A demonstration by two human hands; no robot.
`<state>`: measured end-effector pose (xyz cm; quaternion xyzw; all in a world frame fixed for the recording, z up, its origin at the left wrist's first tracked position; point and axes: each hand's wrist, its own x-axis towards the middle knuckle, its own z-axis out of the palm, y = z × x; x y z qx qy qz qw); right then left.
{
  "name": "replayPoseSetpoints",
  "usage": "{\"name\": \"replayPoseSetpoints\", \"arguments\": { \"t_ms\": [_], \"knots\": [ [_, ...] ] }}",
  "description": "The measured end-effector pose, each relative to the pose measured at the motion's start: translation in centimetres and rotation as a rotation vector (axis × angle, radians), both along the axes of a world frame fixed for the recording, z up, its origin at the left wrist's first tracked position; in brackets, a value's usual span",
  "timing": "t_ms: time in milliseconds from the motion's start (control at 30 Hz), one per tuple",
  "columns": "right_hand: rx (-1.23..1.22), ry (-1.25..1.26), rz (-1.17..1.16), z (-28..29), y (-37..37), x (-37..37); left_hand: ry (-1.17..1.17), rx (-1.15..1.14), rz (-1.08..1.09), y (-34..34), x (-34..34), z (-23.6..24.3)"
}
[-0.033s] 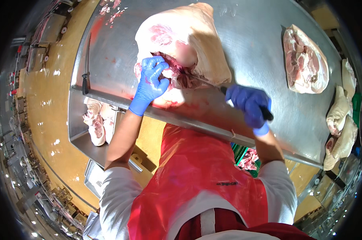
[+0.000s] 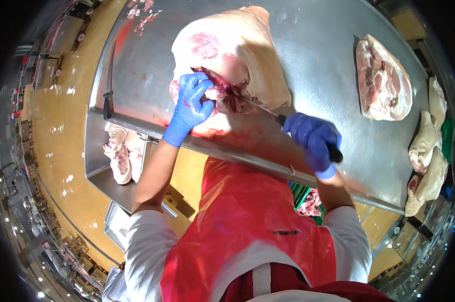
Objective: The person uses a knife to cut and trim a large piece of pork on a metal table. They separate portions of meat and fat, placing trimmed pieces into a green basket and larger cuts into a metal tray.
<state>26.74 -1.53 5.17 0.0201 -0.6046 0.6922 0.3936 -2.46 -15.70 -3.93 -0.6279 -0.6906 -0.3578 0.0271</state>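
A large skin-on piece of pork [image 2: 227, 55] lies near the table's front edge, opened along a dark red cut on its near side. My left hand [image 2: 193, 100], in a blue glove, has its fingers closed on a flap of meat at the left end of this cut. In my blue-gloved right hand [image 2: 313, 138] is a knife [image 2: 267, 111] with a black handle. The blade slants leftward to the cut, and its tip is hidden in or behind the meat.
The steel table [image 2: 318, 55] carries a sharpening steel [image 2: 108, 85] at left, meat scraps [image 2: 143, 19] far left and a trimmed pork cut [image 2: 383, 78] at right. More pork pieces [image 2: 428, 156] lie at the right edge. Below are a steel tray [image 2: 99, 166] and a green crate [image 2: 299, 194], both holding meat.
My right hand and the knife have shifted slightly toward me. My left hand keeps its grip on the meat.
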Motion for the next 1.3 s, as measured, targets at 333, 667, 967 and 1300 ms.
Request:
{"name": "replayPoseSetpoints", "arguments": {
  "t_ms": [333, 667, 967, 1300],
  "knots": [
    [-0.089, -0.057, -0.295, 4.0, -3.0, -10.8, -0.011, 0.046, -0.145, 0.0, -2.6, -0.4],
    [-0.131, -0.24, -0.376, 1.4, -2.9, -17.0, -0.141, -0.04, -0.283, 1.1, -3.9, 0.9],
    [0.221, -0.461, -0.528, 0.0, -1.1, -19.6, -0.209, 0.03, -0.278, 0.9, -3.8, -0.4],
    [0.139, -0.405, -0.191, 8.4, -4.1, -8.6, -0.166, 0.048, -0.228, 0.3, -3.6, -0.8]
  ]
}}
